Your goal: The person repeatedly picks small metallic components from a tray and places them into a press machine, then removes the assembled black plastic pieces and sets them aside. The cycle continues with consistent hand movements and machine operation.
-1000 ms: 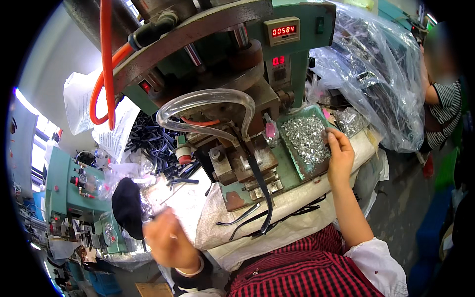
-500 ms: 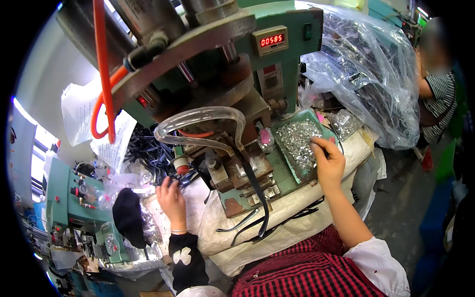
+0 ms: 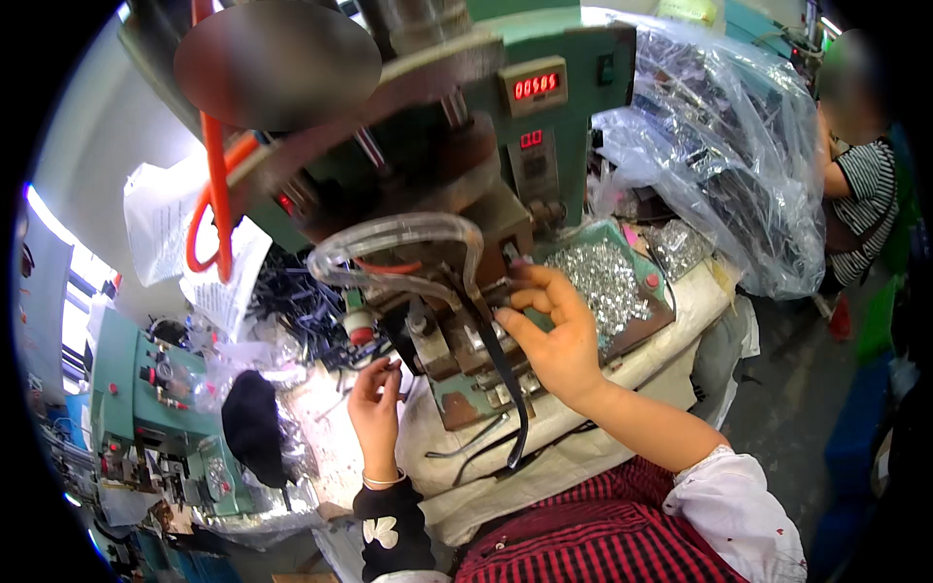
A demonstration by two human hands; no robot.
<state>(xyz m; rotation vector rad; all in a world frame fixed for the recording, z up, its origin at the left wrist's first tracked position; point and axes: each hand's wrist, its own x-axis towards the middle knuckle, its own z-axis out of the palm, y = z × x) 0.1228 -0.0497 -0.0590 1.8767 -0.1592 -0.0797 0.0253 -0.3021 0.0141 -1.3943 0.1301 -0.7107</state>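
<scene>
My right hand [image 3: 564, 335] is at the press's metal fixture [image 3: 442, 350], thumb and fingers closed together. Whatever small thing they grip is too small to make out. A black eyeglass temple [image 3: 502, 374] sits in the fixture, its curved tip hanging out toward me. My left hand [image 3: 374, 418] is beside the fixture's left side, fingertips pinched near a dark bit that I cannot identify. Right of the fixture, a green tray [image 3: 622, 340] holds many small shiny metal pieces [image 3: 593, 282]. A pile of dark temples [image 3: 301, 301] lies beyond my left hand.
The green press [image 3: 573, 87] stands over the fixture, with a clear looped hose [image 3: 398, 225] and an orange hose [image 3: 214, 194]. Loose temples [image 3: 466, 437] lie on the cloth before me. A large plastic bag [image 3: 719, 155] stands at right; another person [image 3: 860, 194] is beyond it.
My right hand has moved left from the tray of metal pieces to the fixture. My left hand has drawn back from the temple pile, nearer me and rightward. A lower red display has lit.
</scene>
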